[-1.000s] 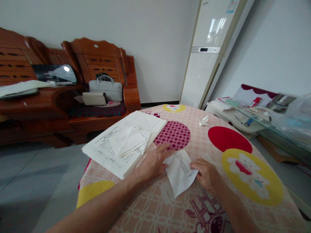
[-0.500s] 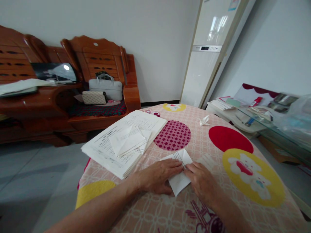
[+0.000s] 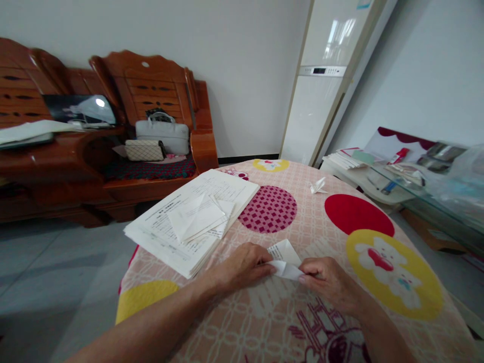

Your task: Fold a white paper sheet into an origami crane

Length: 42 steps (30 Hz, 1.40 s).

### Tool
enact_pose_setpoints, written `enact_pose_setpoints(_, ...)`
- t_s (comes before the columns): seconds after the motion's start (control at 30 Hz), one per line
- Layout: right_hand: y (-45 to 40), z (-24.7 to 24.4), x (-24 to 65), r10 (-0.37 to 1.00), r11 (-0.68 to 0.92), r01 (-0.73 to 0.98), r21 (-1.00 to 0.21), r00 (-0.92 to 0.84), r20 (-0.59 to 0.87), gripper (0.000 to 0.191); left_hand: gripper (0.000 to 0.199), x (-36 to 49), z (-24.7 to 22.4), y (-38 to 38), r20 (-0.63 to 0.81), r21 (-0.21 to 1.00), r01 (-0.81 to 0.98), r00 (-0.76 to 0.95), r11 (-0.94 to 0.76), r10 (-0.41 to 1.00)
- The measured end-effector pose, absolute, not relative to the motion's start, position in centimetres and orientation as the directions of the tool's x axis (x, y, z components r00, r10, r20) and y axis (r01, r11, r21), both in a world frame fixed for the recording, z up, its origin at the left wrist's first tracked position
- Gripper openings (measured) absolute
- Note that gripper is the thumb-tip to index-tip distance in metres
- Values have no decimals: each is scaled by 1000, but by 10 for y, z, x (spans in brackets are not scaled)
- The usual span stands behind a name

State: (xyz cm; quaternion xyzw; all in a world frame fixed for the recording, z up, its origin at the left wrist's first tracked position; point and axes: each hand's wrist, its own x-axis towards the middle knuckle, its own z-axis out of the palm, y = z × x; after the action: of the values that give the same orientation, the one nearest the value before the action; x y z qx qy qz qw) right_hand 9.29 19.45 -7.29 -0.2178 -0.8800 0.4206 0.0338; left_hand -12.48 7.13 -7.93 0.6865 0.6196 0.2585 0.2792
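Note:
A small piece of folded paper (image 3: 286,269), white with some print on its far part, is between my two hands over the patterned tablecloth (image 3: 234,322). My left hand (image 3: 244,267) pinches its left end between thumb and fingers. At the right end, my right hand (image 3: 328,280) grips the paper the same way. The near part of the paper is raised and bent along a crease. To the left lies a stack of printed sheets (image 3: 166,242), with several folded paper pieces (image 3: 198,217) on top. Farther off stands a small folded paper figure (image 3: 318,185).
Beyond the table are a carved wooden sofa (image 3: 151,91) holding bags (image 3: 162,135), and a tall white air conditioner (image 3: 317,106). On the right, a glass-topped side table (image 3: 427,201) carries papers, bowls and a plastic bag.
The paper's near part has come up off the table and bent. Both hands have gone from pressing it flat to pinching its ends, the right hand shifting outward.

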Motion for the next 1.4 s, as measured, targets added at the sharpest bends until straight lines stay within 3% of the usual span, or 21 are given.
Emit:
enact_pose_setpoints(0.27,201,-99,83,645,491,489,-721,-760,-76,30,28,-127,-101,92,20,703,702,-184,117,983)
enact_pose_setpoints(0.4,197,-101,77,702,464,522,-716,-710,-63,11,18,-125,-106,96,23,696,703,-227,148,974)
enact_pose_setpoints(0.5,196,-102,77,713,435,512,-741,-698,-64,43,13,-124,-110,98,13,708,686,-248,166,969)
enact_pose_setpoints(0.57,197,-104,78,704,448,501,-740,-708,-53,54,12,-123,-111,98,15,729,665,-253,163,967)
enact_pose_setpoints(0.8,200,-112,79,735,444,525,-726,-677,-40,37,16,-121,-112,96,55,728,671,-265,143,963)
enact_pose_setpoints(1.4,201,-110,77,743,487,583,-651,-668,-42,34,10,-121,-109,99,56,702,695,-276,159,959)
